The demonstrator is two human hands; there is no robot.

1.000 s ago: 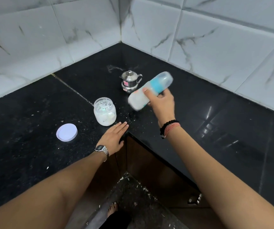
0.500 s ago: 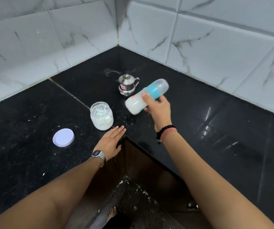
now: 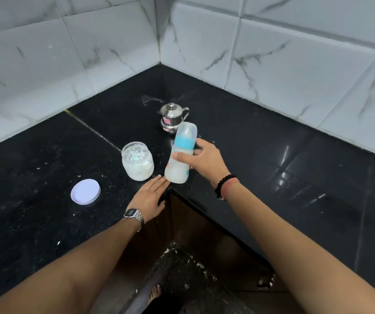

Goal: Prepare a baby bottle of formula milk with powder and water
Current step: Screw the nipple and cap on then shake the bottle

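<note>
Head view: black stone bench (image 3: 46,155) in a tiled corner. Right hand (image 3: 202,158), its grip closed round the capped baby bottle (image 3: 181,155), holds it nearly upright with milky contents, base close over the bench edge, probably mixing done. Left hand (image 3: 150,193) rests flat, fingers straight, holding nothing. Open powder jar (image 3: 138,160) stands beside; its lid (image 3: 85,191) lies apart; steel pot (image 3: 171,118) behind.

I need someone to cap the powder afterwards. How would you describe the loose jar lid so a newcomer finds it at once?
Start at the black countertop, on the stretch left of its inner corner. Nearer the front edge than the open glass jar of white powder, and to its left, the jar lid lies flat by itself. It is the only flat white disc there.
</note>
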